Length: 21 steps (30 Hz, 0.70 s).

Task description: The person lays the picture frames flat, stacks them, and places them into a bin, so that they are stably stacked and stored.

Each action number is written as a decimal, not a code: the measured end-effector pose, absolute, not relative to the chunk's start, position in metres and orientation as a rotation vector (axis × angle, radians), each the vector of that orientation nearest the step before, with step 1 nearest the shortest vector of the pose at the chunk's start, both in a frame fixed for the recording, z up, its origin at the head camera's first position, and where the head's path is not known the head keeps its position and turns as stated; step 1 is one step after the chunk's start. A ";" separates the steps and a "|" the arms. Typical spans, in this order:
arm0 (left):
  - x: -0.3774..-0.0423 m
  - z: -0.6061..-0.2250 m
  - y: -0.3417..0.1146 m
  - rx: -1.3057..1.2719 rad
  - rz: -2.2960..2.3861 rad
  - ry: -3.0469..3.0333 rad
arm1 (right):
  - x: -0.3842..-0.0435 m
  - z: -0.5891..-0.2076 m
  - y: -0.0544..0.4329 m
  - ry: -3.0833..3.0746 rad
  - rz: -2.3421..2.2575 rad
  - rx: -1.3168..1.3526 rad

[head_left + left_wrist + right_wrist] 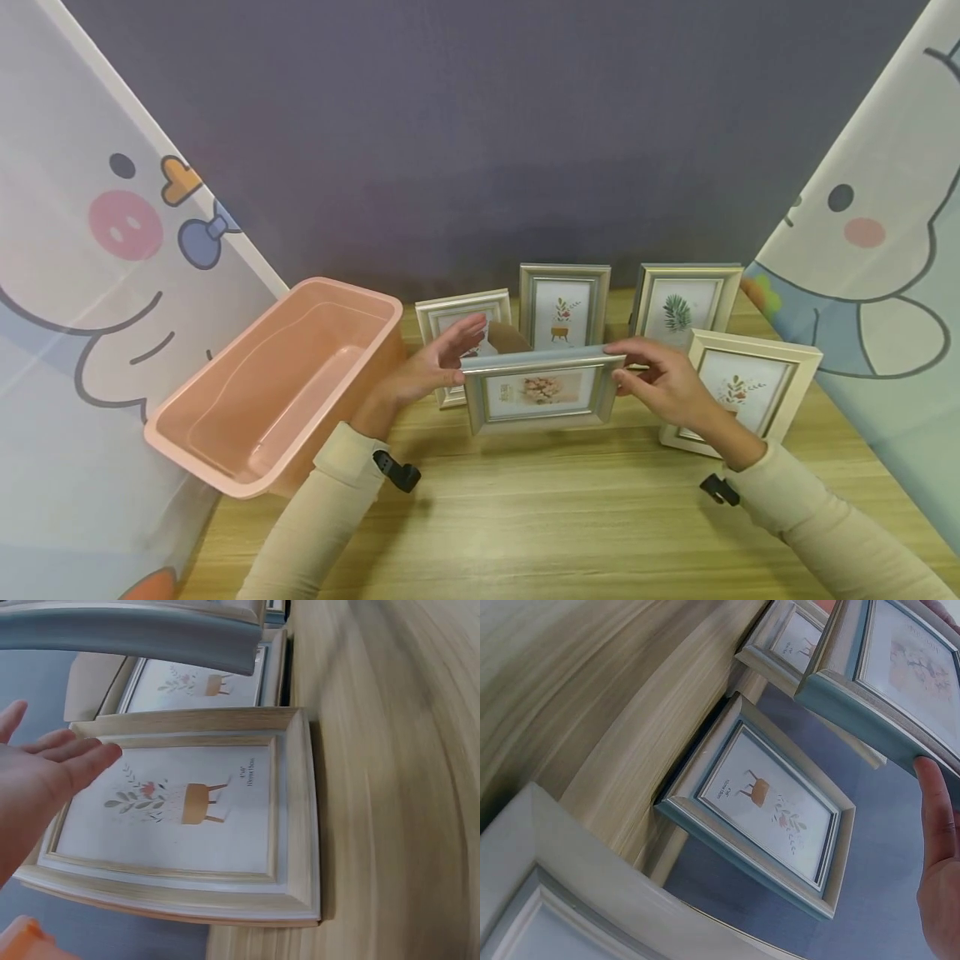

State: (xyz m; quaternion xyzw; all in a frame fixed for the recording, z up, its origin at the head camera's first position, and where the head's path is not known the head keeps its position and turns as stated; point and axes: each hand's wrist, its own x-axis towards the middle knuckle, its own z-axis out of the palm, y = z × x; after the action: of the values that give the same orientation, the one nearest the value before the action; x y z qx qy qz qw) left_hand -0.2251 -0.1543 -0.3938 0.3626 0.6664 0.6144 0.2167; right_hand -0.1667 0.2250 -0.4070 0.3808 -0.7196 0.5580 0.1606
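Observation:
A silver picture frame [540, 390] with a flower print is held sideways above the wooden table, its blue-grey edge uppermost. My right hand [667, 383] pinches its right end, thumb low on the side and fingers at the top corner. At the opposite end, my left hand [423, 371] has its fingers spread and extended, the thumb tip right at the upper corner. In the left wrist view, the fingers of my left hand [45, 772] overlap a cream picture frame [296, 802] standing behind. A brown flap [508, 337] shows behind the held frame.
A pink plastic bin [273, 383] stands at the left. Along the back are a standing frame with a plant print [564, 308] and a leaf-print frame [678, 308]. Another cream frame [750, 392] leans at the right, beside my right forearm. A dark wall [487, 150] rises behind.

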 end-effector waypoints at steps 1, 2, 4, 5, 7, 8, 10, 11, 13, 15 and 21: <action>-0.226 -0.395 -0.154 1.015 1.711 1.824 | -0.167 -0.408 0.225 -2.053 1.592 1.094; -0.227 -0.397 -0.153 1.021 1.716 1.810 | -0.167 -0.408 0.225 -2.050 1.591 1.098; -0.228 -0.399 -0.153 1.031 1.727 1.790 | -0.167 -0.408 0.226 -2.071 1.569 1.093; -0.228 -0.399 -0.153 1.030 1.728 1.793 | -0.167 -0.408 0.226 -2.086 1.563 1.083; -0.228 -0.400 -0.153 1.017 1.724 1.812 | -0.167 -0.408 0.227 -2.114 1.549 1.070; -0.228 -0.400 -0.153 1.014 1.718 1.828 | -0.167 -0.407 0.227 -2.117 1.553 1.069; -0.227 -0.400 -0.153 1.008 1.717 1.848 | -0.167 -0.407 0.226 -2.113 1.560 1.067; -0.227 -0.399 -0.153 1.007 1.718 1.860 | -0.167 -0.407 0.226 -2.104 1.566 1.070; -0.226 -0.398 -0.154 1.002 1.729 1.879 | -0.167 -0.406 0.226 -2.094 1.564 1.073; -0.225 -0.398 -0.154 0.994 1.753 1.902 | -0.167 -0.406 0.226 -2.111 1.549 1.059; -0.220 -0.395 -0.154 0.927 1.808 1.968 | -0.168 -0.408 0.228 -2.178 1.490 1.016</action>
State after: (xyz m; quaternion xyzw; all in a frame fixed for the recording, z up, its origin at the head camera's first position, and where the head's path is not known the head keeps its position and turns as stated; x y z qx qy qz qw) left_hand -0.2199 -0.1543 -0.3953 0.3237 0.6873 0.6313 0.1559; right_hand -0.1679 0.2283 -0.4079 0.3550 -0.7608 0.5203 0.1563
